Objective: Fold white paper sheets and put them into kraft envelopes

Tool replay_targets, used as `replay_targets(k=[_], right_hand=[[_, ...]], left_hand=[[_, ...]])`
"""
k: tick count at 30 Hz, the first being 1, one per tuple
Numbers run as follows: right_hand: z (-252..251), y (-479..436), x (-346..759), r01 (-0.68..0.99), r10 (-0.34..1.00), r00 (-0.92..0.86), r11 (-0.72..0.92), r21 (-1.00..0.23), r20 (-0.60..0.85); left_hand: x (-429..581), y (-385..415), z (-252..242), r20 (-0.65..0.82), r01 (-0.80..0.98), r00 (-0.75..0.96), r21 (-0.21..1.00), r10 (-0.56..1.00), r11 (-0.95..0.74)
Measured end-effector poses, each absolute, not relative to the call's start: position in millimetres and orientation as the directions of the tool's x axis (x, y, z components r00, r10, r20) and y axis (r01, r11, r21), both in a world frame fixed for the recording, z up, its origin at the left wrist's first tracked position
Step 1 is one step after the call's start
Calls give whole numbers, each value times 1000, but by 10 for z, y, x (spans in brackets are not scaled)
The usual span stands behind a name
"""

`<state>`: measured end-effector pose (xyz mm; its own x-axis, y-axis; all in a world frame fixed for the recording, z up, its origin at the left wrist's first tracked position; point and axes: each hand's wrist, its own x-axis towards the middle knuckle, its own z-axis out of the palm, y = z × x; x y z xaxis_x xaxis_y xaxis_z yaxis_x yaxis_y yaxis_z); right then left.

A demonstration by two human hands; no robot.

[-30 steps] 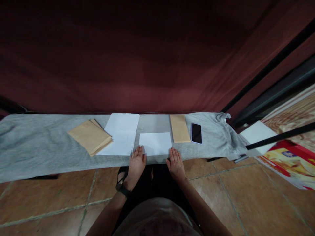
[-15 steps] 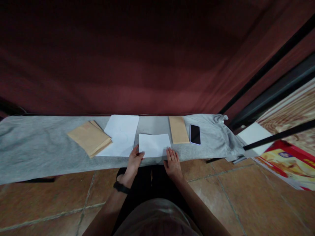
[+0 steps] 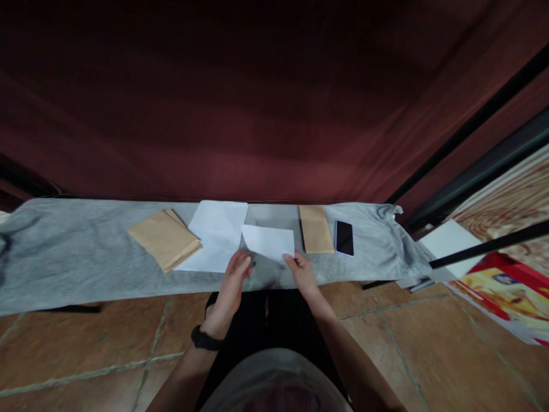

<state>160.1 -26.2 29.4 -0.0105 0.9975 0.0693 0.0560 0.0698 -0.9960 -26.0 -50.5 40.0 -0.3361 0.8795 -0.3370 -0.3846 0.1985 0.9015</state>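
A white sheet of paper (image 3: 271, 241), apparently folded, is raised and tilted over the grey cloth in front of me. My right hand (image 3: 303, 274) pinches its lower right corner between thumb and fingers. Just below the paper's left end is my left hand (image 3: 234, 280), its fingers apart and curved, with nothing visible in them. To the left lie larger white sheets (image 3: 218, 234), partly covered by a few brown paper envelopes (image 3: 165, 237). Another brown envelope (image 3: 316, 229) rests flat to the right of the raised paper.
A phone (image 3: 344, 237) lies right of the single envelope. The grey cloth (image 3: 94, 257) covers a narrow table against a dark red curtain (image 3: 257, 143). At the right stand black bars (image 3: 493, 246) and a red and yellow box (image 3: 506, 292).
The paper has come up off the cloth and tilted, now held by my right hand. My left hand has let go of its left edge; the right fingers have closed from lying flat.
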Motion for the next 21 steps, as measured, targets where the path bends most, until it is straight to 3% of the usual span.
replay_targets(k=[5,8,10,13,16,18,21], right_hand=[[497,-230,1663,-286,993,-91,-102,-953,-79],[515,-186,1668,-318,994,-77,-92,-944,-71],[516,-122,1686,-301,996,-81,-56,-952,-34],[525,4,1754,-186,994,-92,38,-982,56],[478,106,1846,24,969,-132,215,-976,210],[367,135,1904,157,930,-175,350,-923,323],[79,108,1984,363,890,-231,453,-814,393]], left_hand=[[-364,-462,448,-178,-258,-168,957,969,131],[-415,-405,462,-195,-116,-74,976,978,186],[-447,-330,459,-132,54,-137,989,982,140],[-480,-180,473,131,363,-253,931,959,-32],[-492,-44,459,366,498,-189,835,911,-232],[-494,11,370,429,507,-136,805,893,-309],[-500,22,89,390,520,-70,800,918,-300]])
